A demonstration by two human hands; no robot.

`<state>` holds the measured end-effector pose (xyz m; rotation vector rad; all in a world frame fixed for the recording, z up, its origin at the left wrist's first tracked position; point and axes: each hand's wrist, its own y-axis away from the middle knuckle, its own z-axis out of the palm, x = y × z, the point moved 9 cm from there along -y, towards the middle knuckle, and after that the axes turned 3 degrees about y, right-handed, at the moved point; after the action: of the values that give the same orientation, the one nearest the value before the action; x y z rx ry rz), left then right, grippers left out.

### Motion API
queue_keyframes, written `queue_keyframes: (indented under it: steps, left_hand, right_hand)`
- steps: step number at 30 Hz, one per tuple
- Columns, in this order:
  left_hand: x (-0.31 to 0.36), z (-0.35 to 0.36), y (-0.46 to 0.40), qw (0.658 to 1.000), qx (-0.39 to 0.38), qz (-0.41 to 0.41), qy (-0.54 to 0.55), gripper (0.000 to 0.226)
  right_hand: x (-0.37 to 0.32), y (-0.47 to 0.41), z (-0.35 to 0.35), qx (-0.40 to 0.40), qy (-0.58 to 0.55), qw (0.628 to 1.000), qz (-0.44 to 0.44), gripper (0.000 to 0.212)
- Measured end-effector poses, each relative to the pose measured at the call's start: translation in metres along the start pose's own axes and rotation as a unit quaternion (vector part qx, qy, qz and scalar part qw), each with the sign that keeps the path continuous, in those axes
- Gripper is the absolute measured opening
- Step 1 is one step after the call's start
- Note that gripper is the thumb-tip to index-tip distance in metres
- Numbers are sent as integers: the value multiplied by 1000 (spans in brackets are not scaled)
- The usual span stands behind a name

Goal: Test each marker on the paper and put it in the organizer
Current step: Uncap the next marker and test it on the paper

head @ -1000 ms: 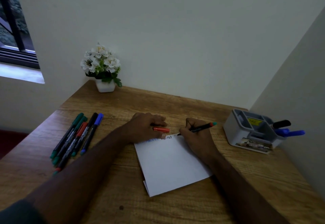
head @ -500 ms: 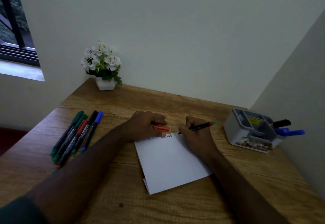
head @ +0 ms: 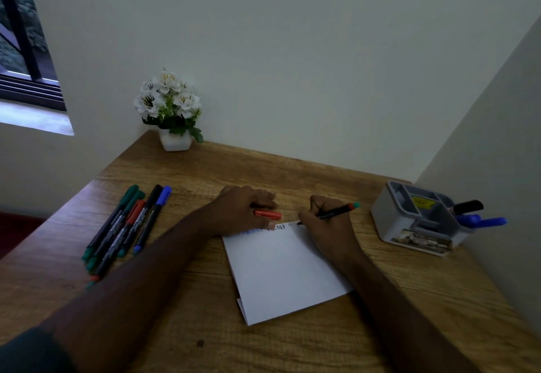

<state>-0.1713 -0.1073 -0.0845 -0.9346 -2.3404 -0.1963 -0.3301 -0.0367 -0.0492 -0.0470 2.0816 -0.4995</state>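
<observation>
Still six markers (head: 126,226) waiting

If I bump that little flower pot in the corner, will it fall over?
Probably it would tip easily: the white flower bunch spreads wider than the small white pot, so it looks top-heavy. It also looks light, so a gentle push might slide it across the smooth wooden desk.

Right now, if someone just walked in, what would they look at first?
Probably the two hands in the middle: the right hand holds a marker with its tip at the top edge of the white paper, while the left hand grips a red cap. After that, the row of markers lying at the left and the grey organizer at the right.
</observation>
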Motion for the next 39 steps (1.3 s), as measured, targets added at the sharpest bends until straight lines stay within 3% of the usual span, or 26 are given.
queue_keyframes:
  steps: [23, 39]
  left_hand:
    - [-1, 0, -1, 1000, 7, 5, 5, 61]
    - [0, -1, 1, 1000, 4, 5, 6, 73]
  right_hand:
    - [2, -1, -2, 1, -9, 1000, 14, 39]
    - [0, -1, -7, 23, -25, 999, 14, 37]
